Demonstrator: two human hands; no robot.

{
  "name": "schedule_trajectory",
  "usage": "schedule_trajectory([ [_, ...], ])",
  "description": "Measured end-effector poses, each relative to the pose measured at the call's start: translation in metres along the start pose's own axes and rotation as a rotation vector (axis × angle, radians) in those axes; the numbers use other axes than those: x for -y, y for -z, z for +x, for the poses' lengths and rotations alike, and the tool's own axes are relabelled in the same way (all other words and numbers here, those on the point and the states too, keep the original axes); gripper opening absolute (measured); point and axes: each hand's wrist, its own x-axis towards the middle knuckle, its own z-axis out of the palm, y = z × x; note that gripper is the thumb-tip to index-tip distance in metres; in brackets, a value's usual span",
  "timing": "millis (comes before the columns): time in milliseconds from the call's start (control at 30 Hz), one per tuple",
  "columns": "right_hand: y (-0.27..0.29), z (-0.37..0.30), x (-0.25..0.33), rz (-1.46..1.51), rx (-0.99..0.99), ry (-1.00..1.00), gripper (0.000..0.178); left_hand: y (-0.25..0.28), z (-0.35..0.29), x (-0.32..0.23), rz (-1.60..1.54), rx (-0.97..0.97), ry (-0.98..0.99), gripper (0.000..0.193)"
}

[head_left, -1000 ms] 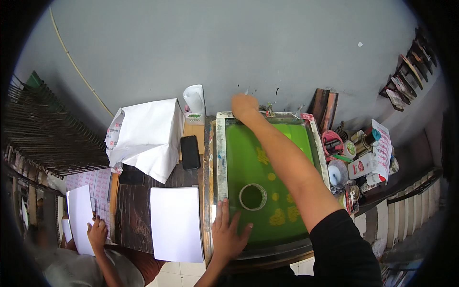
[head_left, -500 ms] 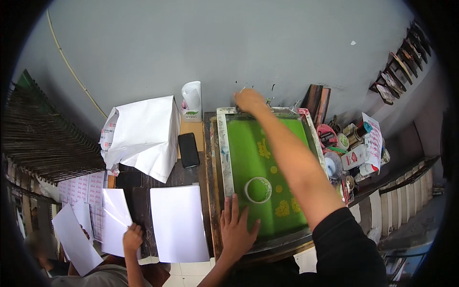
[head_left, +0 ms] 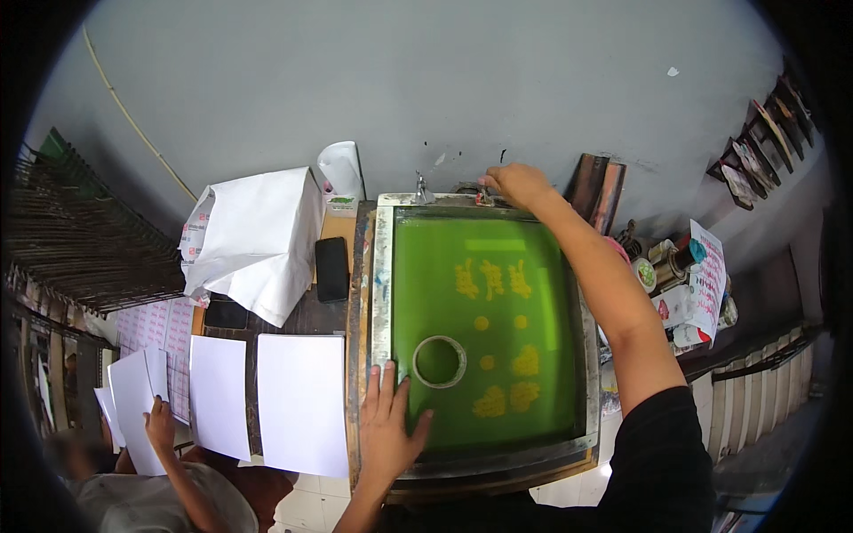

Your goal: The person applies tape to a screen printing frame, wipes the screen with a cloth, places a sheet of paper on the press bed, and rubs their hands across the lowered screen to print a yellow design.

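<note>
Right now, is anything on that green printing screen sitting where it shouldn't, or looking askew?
One thing stands out: a roll of tape lies flat on the green mesh of the screen frame, beside the yellow motifs. The left hand presses the near edge; the right hand is at the far edge. The frame looks square.

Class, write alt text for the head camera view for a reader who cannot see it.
A person's left hand presses flat on the near edge of a green printing screen, while the right hand grips its far edge. A tape roll lies on the mesh.
</note>
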Motion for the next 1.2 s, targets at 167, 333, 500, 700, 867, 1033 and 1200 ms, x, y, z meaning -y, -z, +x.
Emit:
schedule_trajectory([
  [167, -0.009, -0.002, 0.002, -0.098, 0.0, -0.008, 0.051, -0.002, -0.002, -0.008, 0.041, 0.013, 0.022, 0.059],
  [333, -0.035, -0.003, 0.018, -0.009, -0.13, -0.183, 0.05, -0.008, 0.0, -0.012, 0.088, 0.003, 0.048, 0.065],
  [500, -0.002, -0.016, 0.005, 0.186, -0.048, -0.056, 0.05, 0.001, 0.001, -0.018, 0.118, 0.043, 0.065, 0.066],
  [700, 0.009, -0.063, -0.095, -0.122, -0.07, -0.08, 0.044, -0.006, 0.002, -0.017, 0.168, -0.01, 0.048, 0.067],
  [867, -0.002, -0.069, -0.108, -0.07, -0.066, -0.066, 0.046, -0.008, 0.0, -0.014, 0.161, -0.009, 0.027, 0.067],
  [1033, -0.001, -0.069, -0.111, -0.074, -0.022, -0.036, 0.046, -0.007, 0.0, -0.018, 0.2, 0.002, 0.034, 0.066],
  [1200, -0.012, -0.072, -0.093, -0.055, -0.049, -0.188, 0.046, -0.008, 0.003, -0.025, 0.231, -0.023, 0.041, 0.067],
])
